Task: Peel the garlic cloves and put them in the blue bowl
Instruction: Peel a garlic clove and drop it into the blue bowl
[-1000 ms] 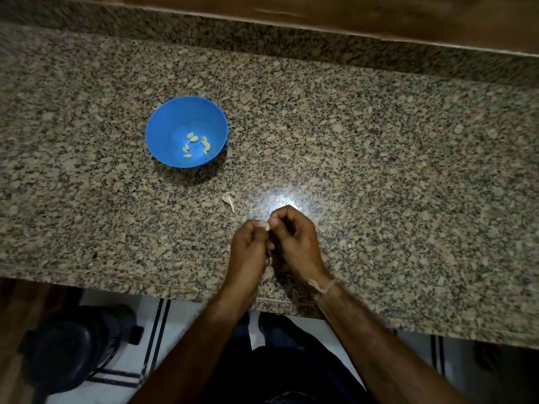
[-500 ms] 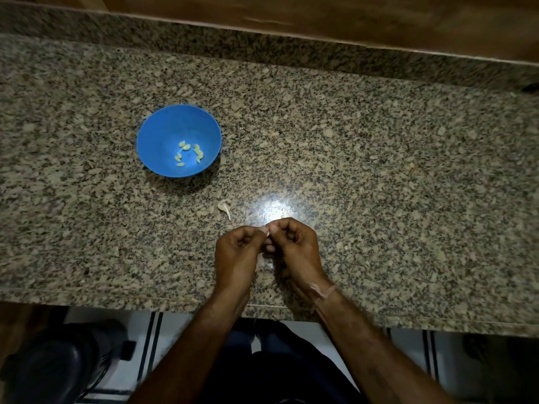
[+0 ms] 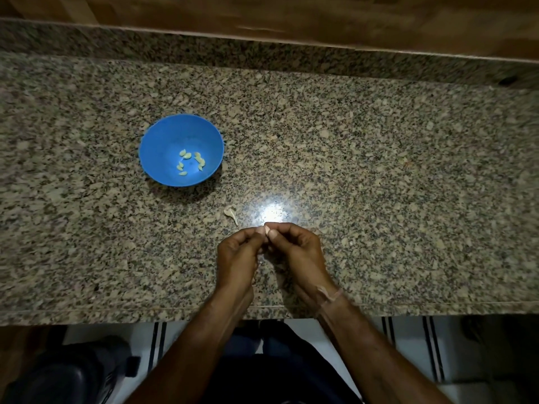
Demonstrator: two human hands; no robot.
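A blue bowl (image 3: 157,147) stands on the granite counter at the left, with several peeled pale garlic cloves (image 3: 191,163) in its bottom. My left hand (image 3: 237,258) and my right hand (image 3: 297,252) meet near the counter's front edge, fingers curled. Both pinch one small garlic clove (image 3: 266,229) between their fingertips; only its pale tip shows. A loose piece of garlic, skin or clove I cannot tell, (image 3: 230,214) lies on the counter just beyond my left hand, between the hands and the bowl.
The speckled granite counter (image 3: 379,185) runs the full width, with a raised granite backsplash and wood behind it. A bright light reflection sits just past my hands. Below the front edge are a tiled floor and a dark object (image 3: 67,374) at lower left.
My hands have stayed together on the clove, with the fingers shifting slightly. The view has drifted, so bowl and counter sit a little lower in the frame.
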